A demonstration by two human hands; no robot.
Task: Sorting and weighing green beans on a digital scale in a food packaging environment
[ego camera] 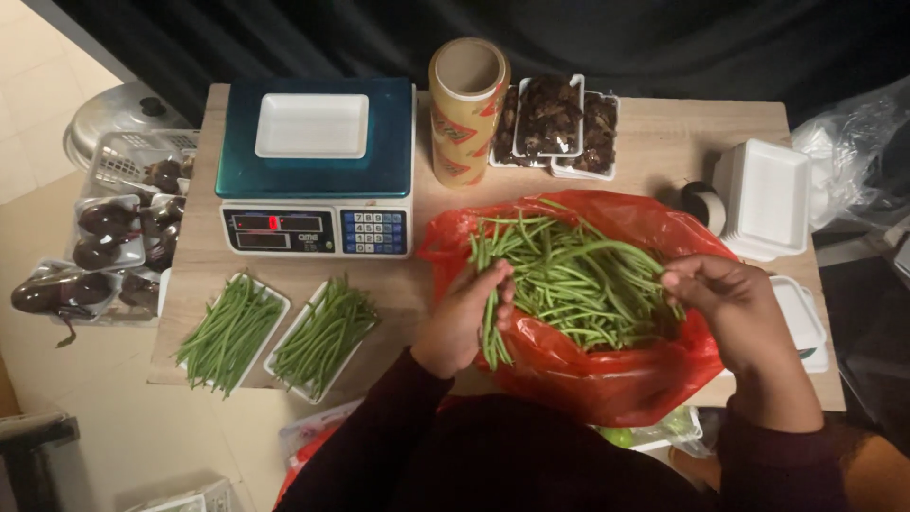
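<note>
A red plastic bag point(607, 379) full of long green beans point(578, 275) lies open on the wooden table in front of me. My left hand point(464, 318) grips a bunch of green beans at the bag's left edge, their ends hanging down over the bag's rim. My right hand point(730, 303) hovers over the right side of the bag with fingers curled, touching the beans; whether it holds any I cannot tell. An empty white foam tray point(311, 125) sits on a teal weighing scale point(318, 171) at the back left.
Two white trays filled with green beans point(232, 332) point(324, 337) lie at the front left. A roll of cling film point(466, 109) stands beside trays of dark mushrooms point(559, 123). Stacked empty foam trays point(766, 194) and tape point(703, 204) sit right. Aubergine packs point(104, 237) lie off the table, left.
</note>
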